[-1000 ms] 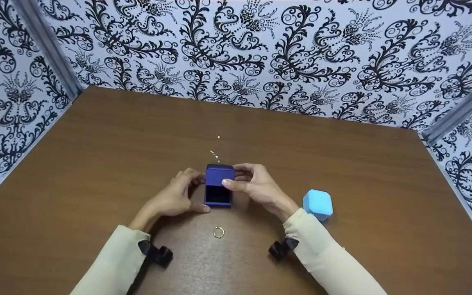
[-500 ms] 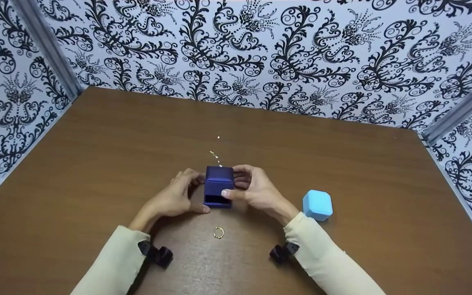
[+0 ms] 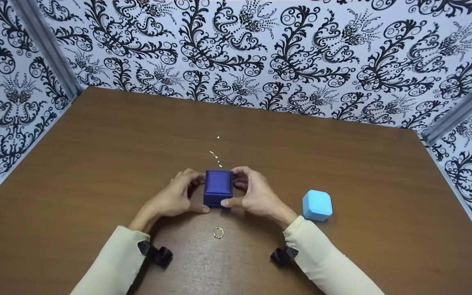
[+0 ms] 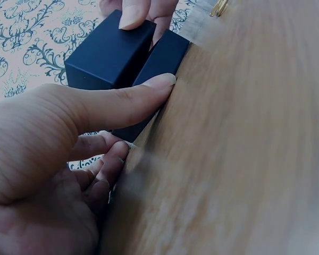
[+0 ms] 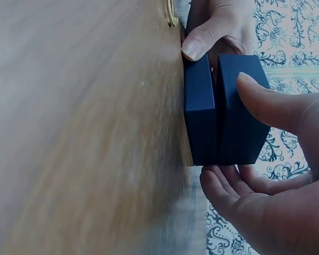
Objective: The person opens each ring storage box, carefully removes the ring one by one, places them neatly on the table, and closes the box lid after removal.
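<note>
A dark blue ring box (image 3: 218,183) sits on the table between both hands, its lid lowered almost onto the base. My left hand (image 3: 174,196) grips the base from the left, thumb at the front and fingers toward the back. From the other side my right hand (image 3: 258,196) holds the lid, its thumb pressed on the lid's front. A narrow dark gap separates lid and base in the right wrist view, where the lid (image 5: 242,117) stands beside the base (image 5: 199,101). A small gold ring (image 3: 218,237) lies on the table just in front of the box.
A light blue rounded cube (image 3: 317,205) stands on the brown table (image 3: 109,135), close to the right forearm. Behind the box lies a fine, glinting gold strand (image 3: 214,154). Patterned walls (image 3: 236,53) enclose the table at the back and sides.
The ring box's lid has swung down toward me under my right hand, covering the dark inside. The right thumb has come lower and nearer. My left hand stays at the base.
</note>
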A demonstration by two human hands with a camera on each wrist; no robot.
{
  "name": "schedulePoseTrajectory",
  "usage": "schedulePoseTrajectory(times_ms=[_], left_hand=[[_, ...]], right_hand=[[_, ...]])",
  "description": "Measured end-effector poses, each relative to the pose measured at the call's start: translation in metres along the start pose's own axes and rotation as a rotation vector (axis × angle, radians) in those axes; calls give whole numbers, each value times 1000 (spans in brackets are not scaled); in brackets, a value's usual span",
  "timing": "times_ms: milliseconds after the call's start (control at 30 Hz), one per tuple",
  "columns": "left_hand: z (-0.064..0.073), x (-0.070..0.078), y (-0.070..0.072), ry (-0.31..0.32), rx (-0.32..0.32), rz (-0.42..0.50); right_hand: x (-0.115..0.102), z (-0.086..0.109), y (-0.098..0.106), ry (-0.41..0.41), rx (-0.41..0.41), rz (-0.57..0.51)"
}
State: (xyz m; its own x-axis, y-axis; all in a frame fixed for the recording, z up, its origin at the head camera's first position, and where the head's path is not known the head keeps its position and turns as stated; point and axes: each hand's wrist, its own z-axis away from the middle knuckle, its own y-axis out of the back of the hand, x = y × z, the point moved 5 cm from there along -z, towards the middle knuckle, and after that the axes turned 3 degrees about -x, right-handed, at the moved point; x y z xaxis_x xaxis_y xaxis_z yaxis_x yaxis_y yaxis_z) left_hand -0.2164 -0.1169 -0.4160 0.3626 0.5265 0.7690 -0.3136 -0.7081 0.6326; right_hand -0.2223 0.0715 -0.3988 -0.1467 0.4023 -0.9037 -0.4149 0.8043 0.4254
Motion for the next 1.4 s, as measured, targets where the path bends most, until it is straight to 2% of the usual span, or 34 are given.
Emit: schedulePoseTrajectory(times_ms=[167, 500, 767, 1067, 1400], left_hand=[[0, 0, -1, 26, -8, -1], [-1, -1, 0, 21, 2, 2], [-1, -2, -1, 41, 6, -5], [0, -1, -1, 52, 6, 4], [1, 1, 1, 43, -1, 19]], right_hand=[[-1, 2, 0, 10, 8, 30], [-1, 3, 1, 28, 31, 72], [-4, 14, 10, 39, 21, 71], [-6, 39, 42, 91, 83, 84], [1, 77, 95, 192, 230, 29]])
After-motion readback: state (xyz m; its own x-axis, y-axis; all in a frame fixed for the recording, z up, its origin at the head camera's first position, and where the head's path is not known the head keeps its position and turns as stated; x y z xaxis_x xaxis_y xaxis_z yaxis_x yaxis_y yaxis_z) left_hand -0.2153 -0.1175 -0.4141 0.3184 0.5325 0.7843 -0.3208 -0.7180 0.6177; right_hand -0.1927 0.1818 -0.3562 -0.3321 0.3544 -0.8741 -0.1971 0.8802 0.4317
